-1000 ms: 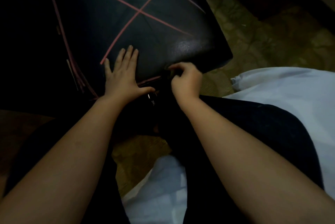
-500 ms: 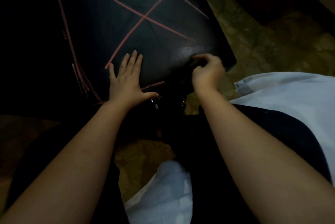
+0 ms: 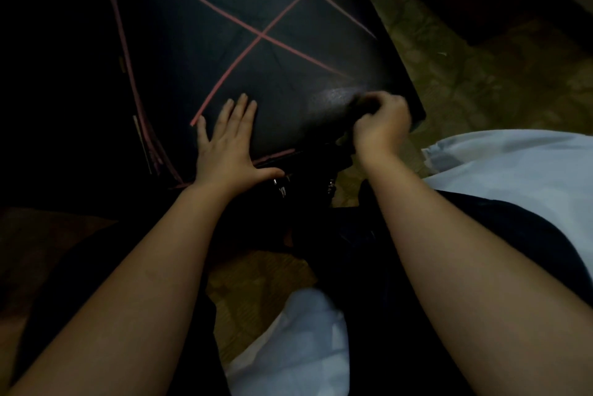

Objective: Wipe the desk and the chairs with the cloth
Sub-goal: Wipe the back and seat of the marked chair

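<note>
Wiping chair seat (image 3: 256,10) at 4 o'clock: right hand (image 3: 380,129) bunched round dark cloth (image 3: 358,105), left hand (image 3: 229,145) spread flat, bracing at 7. Suggest overlapping strokes, steady pressure.

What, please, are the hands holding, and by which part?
The right hand grips a dark cloth; which part cannot be told. The left hand rests flat on the chair seat, holding nothing.

A mottled olive-brown patterned floor (image 3: 449,52) spreads at the right and bottom centre. Pale bluish-white garment fabric (image 3: 513,164) drapes over dark trousers (image 3: 401,267), with another fold low in the middle.
</note>
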`<state>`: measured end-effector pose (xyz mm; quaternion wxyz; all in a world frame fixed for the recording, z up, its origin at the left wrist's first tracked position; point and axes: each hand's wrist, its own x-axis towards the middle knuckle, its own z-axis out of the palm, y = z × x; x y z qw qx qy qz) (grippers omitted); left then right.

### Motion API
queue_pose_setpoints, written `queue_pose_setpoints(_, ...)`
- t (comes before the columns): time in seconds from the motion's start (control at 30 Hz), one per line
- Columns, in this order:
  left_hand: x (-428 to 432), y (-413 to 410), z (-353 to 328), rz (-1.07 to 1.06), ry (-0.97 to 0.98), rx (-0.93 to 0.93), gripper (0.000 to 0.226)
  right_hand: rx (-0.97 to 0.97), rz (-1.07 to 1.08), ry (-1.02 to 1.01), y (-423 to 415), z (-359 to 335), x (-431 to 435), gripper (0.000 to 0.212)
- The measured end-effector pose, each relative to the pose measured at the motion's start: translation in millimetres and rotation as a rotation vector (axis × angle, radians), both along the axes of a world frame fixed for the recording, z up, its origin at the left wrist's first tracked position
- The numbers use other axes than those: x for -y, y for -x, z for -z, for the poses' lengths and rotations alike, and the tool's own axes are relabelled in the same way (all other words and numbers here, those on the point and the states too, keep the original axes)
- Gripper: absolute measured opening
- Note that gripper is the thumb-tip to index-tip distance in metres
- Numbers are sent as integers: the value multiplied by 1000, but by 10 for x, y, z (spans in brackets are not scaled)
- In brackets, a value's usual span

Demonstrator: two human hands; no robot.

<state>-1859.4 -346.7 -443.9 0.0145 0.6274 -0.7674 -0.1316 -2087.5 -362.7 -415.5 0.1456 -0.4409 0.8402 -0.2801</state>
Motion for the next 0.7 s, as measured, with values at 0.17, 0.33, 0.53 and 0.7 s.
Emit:
queue_pose_setpoints(0.17, 5, 6, -14, -3, -4, 10, 128, -129, -111, 13, -283, 99, -161, 37)
queue_pose_setpoints(0.33, 7, -20, -15, 3, -3, 12, 126, -190, -617, 85, -597, 158, -202, 37)
queue_pose_setpoints(0.53, 15, -69, -11, 17, 0, -11, 128, -146, -25, 30, 153, 57, 195, 36)
queue_pose_setpoints(0.7, 19, -43, -26, 5, -13, 14, 128, -170, -106, 70, -97, 128, 70, 35)
